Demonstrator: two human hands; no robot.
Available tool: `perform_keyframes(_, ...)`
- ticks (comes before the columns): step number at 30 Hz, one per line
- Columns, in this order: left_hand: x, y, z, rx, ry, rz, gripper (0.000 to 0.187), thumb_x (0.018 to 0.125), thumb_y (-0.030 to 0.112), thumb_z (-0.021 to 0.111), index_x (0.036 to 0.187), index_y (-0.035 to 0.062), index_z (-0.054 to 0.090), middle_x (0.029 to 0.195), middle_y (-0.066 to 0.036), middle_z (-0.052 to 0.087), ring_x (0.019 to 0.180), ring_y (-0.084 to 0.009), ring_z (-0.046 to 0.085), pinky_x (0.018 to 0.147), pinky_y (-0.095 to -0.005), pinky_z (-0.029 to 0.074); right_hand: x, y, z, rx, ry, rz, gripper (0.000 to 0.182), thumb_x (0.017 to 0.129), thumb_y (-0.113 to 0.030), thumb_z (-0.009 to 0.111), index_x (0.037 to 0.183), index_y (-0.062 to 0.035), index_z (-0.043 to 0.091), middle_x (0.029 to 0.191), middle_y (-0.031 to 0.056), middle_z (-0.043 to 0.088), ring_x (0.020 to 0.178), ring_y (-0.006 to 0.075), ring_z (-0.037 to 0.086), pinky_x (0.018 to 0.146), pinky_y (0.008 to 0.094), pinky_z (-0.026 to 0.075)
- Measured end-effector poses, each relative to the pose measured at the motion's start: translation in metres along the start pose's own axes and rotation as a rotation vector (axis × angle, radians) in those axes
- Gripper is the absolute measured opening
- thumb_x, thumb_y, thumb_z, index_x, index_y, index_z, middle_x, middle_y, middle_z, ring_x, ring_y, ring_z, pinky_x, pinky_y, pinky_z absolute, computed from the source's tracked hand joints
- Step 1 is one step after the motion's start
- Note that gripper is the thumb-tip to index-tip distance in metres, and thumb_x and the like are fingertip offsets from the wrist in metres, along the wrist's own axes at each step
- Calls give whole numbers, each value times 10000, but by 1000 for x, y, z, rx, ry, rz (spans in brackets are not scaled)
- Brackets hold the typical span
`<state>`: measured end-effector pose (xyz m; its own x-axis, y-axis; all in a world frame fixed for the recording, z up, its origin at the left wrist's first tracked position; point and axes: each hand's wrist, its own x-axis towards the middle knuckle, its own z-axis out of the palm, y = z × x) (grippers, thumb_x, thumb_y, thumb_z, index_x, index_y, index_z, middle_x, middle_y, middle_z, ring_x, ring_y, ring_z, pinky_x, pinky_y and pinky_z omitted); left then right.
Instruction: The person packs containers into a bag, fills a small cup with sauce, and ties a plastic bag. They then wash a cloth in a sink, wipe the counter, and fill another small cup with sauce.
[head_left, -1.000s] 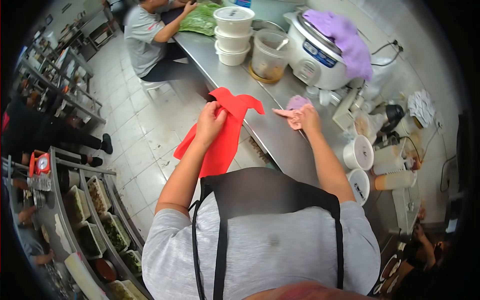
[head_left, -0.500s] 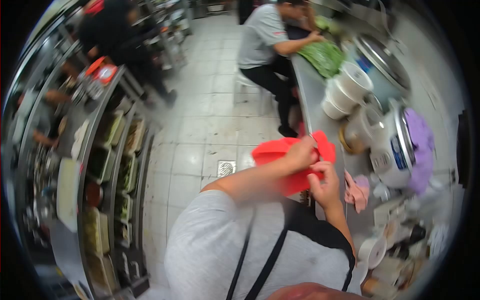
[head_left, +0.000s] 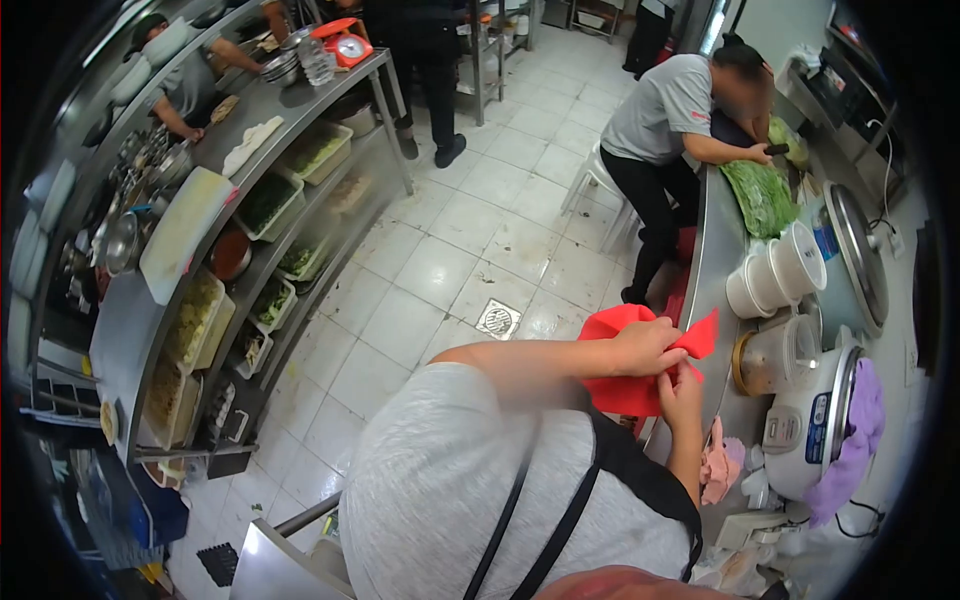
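Both my hands meet at a bright red cloth-like piece [head_left: 628, 396], soft and folded, beside the metal counter's edge. My left hand [head_left: 648, 346] reaches across from the left and is closed on its upper part; a corner sticks out past the fingers. Just below, my right hand [head_left: 682, 396] pinches the same piece, thumb up near the left fingertips. Whether the red piece is cloth or a bag I cannot make out. A crumpled pink cloth [head_left: 720, 462] lies on the counter close to my right forearm.
On the metal counter [head_left: 712, 290] stand stacked white tubs [head_left: 775, 270], a clear container [head_left: 783, 355], a rice cooker [head_left: 805, 435] with a purple cloth [head_left: 848, 440], and leafy greens [head_left: 760, 195]. A seated person [head_left: 660, 110] works there. A shelved steel table [head_left: 120, 350] with food trays runs along the left.
The view has swung left, shifting the scene rightward. My hands have come closer together on the red piece, and my right fingers, looser before, are now closed on it.
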<state>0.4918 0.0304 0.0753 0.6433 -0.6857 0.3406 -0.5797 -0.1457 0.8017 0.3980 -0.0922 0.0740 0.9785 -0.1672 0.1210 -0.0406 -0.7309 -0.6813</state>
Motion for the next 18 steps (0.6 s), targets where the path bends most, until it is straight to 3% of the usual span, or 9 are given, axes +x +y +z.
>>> perform_keyframes(2,-2,-2,-3,29,29,6,257,757,289,513,772,34,537,766,-134,483,703,-306,519,610,-386,430,-3,-14,-3,109,-96,108,241,738,-102,543,934,32,504,623,84,501,567,172,489,559,292,397)
perform_keyframes(5,1,-13,-8,149,54,28,240,740,279,541,753,39,533,737,-125,465,676,-295,514,574,-383,427,-1,10,8,317,-47,177,234,740,-108,549,921,37,516,604,56,489,548,109,454,525,256,378)
perform_keyframes(8,2,-15,-7,179,99,93,228,713,265,572,747,43,528,730,-118,449,649,-288,508,545,-380,422,-2,34,11,369,-191,259,145,723,-103,544,813,10,555,628,19,536,566,67,474,525,236,389)
perform_keyframes(11,6,-10,-2,187,75,132,226,692,252,592,753,45,527,753,-117,450,647,-286,509,546,-379,423,-4,7,-4,90,-353,283,131,703,-123,555,708,7,564,579,13,516,517,77,451,482,253,376)
perform_keyframes(14,10,-12,7,169,-31,116,233,686,257,596,761,48,527,775,-117,449,665,-287,514,561,-381,427,-6,-11,-3,71,-390,389,161,689,-146,563,659,12,559,542,7,501,498,87,443,464,271,372)
perform_keyframes(18,12,-17,20,119,-132,134,247,694,272,593,794,60,517,822,-124,448,689,-298,519,591,-379,434,-15,14,12,132,-403,416,191,669,-162,624,654,16,557,538,18,501,499,97,441,469,274,371)
